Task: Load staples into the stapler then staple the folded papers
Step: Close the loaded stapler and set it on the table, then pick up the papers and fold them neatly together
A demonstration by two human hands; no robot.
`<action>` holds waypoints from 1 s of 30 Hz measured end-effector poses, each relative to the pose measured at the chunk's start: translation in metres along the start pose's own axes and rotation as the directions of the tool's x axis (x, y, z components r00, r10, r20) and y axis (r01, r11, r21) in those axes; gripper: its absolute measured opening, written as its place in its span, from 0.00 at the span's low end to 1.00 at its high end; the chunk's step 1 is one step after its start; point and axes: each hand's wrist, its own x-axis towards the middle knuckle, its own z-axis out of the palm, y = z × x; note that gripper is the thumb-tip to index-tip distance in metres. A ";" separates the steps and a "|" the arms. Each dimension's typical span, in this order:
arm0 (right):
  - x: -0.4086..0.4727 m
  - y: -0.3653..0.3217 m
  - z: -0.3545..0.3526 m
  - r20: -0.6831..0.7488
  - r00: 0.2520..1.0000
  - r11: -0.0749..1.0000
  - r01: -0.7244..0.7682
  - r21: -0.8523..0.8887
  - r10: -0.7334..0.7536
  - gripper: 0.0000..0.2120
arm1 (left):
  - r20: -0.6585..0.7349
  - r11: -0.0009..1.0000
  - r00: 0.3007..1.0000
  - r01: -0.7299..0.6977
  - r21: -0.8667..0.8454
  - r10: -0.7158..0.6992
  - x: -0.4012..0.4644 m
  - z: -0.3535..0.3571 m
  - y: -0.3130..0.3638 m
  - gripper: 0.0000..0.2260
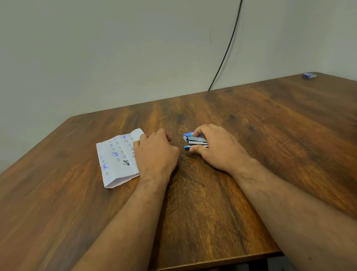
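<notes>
Wooden table point(264, 147): one stapler point(194, 142), one folded paper point(117, 163), two boxes.

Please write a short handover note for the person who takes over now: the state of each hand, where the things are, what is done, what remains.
Left hand: loosely curled, resting on the right edge of the folded papers.
Right hand: gripping the blue stapler on the table.
Small blue box, perhaps staples: far right corner.
Done: cannot tell if staples are loaded.
Left: check the loading, then staple the papers.
</notes>
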 end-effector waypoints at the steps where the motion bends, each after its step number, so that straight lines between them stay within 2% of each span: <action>1: 0.001 0.000 0.000 0.011 1.000 1.000 0.001 -0.026 0.000 0.18 | 0.023 1.000 1.000 0.008 0.007 -0.008 0.000 0.000 0.001 0.11; 5: 0.002 0.000 0.001 0.056 0.998 0.990 -0.004 -0.139 0.012 0.19 | 0.090 0.996 0.993 0.080 -0.027 -0.077 -0.002 -0.003 0.002 0.08; 9: 0.001 -0.004 -0.001 0.058 0.998 0.981 0.017 -0.192 -0.006 0.19 | 0.096 0.993 0.990 0.104 -0.053 -0.099 -0.005 -0.007 0.004 0.09; 13: -0.001 -0.008 -0.005 -0.012 0.996 0.985 0.087 -0.148 -0.089 0.13 | 0.110 0.987 0.987 0.128 -0.096 -0.118 -0.006 -0.009 0.003 0.10; 18: -0.005 -0.018 -0.010 -0.096 0.966 0.954 0.216 -0.208 -0.239 0.09 | 0.100 0.975 0.984 0.163 -0.152 -0.148 -0.006 -0.014 0.003 0.11; 21: -0.009 -0.025 -0.010 -0.056 0.950 0.932 0.287 -0.221 -0.306 0.08 | 0.054 0.986 0.985 0.165 -0.030 -0.164 -0.002 -0.019 -0.006 0.13; 24: -0.011 -0.027 -0.009 -0.036 0.944 0.923 0.311 -0.227 -0.327 0.08 | 0.140 0.946 0.947 0.262 0.188 -0.290 -0.001 -0.023 -0.018 0.12; 26: -0.010 -0.026 -0.010 -0.042 0.945 0.927 0.310 -0.212 -0.325 0.08 | 0.204 0.917 0.906 0.325 0.231 -0.372 0.000 -0.026 -0.024 0.09; 30: -0.010 -0.027 -0.010 -0.035 0.947 0.932 0.308 -0.190 -0.320 0.08 | 0.172 0.931 0.930 0.283 0.229 -0.324 0.004 -0.026 -0.032 0.10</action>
